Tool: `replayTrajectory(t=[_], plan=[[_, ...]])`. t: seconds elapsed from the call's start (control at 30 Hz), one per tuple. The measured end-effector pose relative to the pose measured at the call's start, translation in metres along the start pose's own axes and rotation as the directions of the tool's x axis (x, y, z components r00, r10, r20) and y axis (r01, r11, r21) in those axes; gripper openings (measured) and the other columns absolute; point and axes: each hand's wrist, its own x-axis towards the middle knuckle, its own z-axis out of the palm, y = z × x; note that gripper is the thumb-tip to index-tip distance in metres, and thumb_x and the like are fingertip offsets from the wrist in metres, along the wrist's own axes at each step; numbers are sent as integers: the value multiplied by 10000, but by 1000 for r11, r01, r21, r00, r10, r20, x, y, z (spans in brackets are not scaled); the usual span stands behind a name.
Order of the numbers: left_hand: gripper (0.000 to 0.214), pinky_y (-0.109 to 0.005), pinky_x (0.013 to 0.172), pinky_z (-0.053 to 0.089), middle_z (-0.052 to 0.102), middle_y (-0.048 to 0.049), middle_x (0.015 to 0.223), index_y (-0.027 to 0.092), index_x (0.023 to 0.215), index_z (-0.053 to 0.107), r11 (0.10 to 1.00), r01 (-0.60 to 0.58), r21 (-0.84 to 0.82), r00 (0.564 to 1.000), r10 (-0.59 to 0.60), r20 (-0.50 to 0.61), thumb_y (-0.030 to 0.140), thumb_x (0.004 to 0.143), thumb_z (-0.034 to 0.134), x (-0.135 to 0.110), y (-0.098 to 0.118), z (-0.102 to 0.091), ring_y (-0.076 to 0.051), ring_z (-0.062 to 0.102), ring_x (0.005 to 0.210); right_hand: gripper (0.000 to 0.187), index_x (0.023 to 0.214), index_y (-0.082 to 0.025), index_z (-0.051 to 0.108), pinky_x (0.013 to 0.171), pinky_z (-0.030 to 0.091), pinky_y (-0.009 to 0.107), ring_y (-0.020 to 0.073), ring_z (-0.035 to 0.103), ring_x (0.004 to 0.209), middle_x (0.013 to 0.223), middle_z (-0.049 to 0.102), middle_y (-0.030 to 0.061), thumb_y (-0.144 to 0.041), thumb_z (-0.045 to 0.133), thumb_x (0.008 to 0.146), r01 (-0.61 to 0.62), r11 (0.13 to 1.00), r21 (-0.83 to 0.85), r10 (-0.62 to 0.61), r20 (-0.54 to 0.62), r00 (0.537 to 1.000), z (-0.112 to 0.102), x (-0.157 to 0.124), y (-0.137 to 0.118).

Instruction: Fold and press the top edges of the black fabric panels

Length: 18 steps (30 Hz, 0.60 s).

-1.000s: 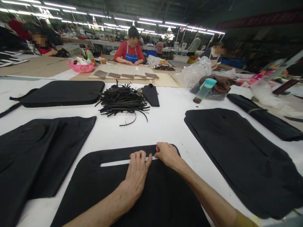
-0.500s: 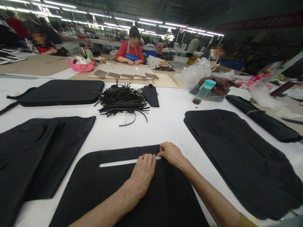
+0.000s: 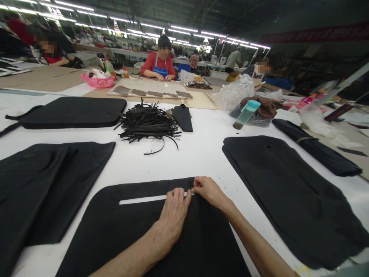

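Note:
A black fabric panel (image 3: 138, 234) lies flat in front of me, with a long narrow slot (image 3: 144, 200) near its far edge; the white tabletop shows through it. My left hand (image 3: 174, 211) rests on the panel across the slot, fingers side by side and pressed down on the cloth, the thumb side toward my right hand. At the slot's right end my right hand (image 3: 209, 190) is closed in a pinch on the panel. Its fingertips almost touch the left hand's. Whether anything small sits between them is hidden.
Black fabric pieces lie left (image 3: 77, 184) and right (image 3: 276, 184). Beyond are a stack of black panels (image 3: 75, 111), a heap of black strips (image 3: 148, 121), a bottle with a turquoise lid (image 3: 246, 114) and a pink basket (image 3: 98, 80). A co-worker (image 3: 158, 63) sits across.
Both hands stay at the right end of the slot. My left index finger now reaches a little farther toward the right fingertips. The view has shifted slightly.

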Motion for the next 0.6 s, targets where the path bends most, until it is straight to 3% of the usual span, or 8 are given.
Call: replayTrajectory(t=[0.2,0.33,0.43,0.5,0.6], plan=[[446,-343,656,366,532,-92,912,187,1259,438,998,17,-67,1000,-15,23,137,819,493,0,-1,-4,-230,486,833,63,648,-209,577,563,276,248,146,516,679,660,581,-16,-236,634,646,-98,992,-74,100,34,994,0,8,-7],[492,-362,710,373,516,-99,960,183,1271,394,988,29,-152,997,-17,82,184,796,520,-1,-3,-5,-242,468,887,80,604,-204,561,543,275,257,157,515,624,609,572,-9,-228,638,605,-90,988,-121,100,79,992,-3,13,-10],[887,-350,760,388,477,-98,1060,155,1320,281,975,17,-222,997,0,79,307,569,728,-7,-11,-8,-242,436,933,81,605,-202,525,542,296,254,155,515,607,596,570,-6,-231,555,674,-19,990,-141,33,92,995,1,13,-5],[1021,-336,785,393,451,-115,1104,90,1318,244,960,-10,-281,999,24,48,268,457,764,-16,-20,-13,-236,422,943,121,610,-207,498,548,318,255,159,523,610,598,573,0,-229,482,728,29,989,-144,-15,98,995,5,11,3],[692,-321,833,383,475,-113,1036,50,1136,420,943,-110,-315,994,113,-9,207,522,698,-40,-35,-24,-213,429,922,159,634,-235,471,536,344,269,183,549,617,614,588,13,-253,415,781,26,993,-117,-18,70,997,9,3,17]])
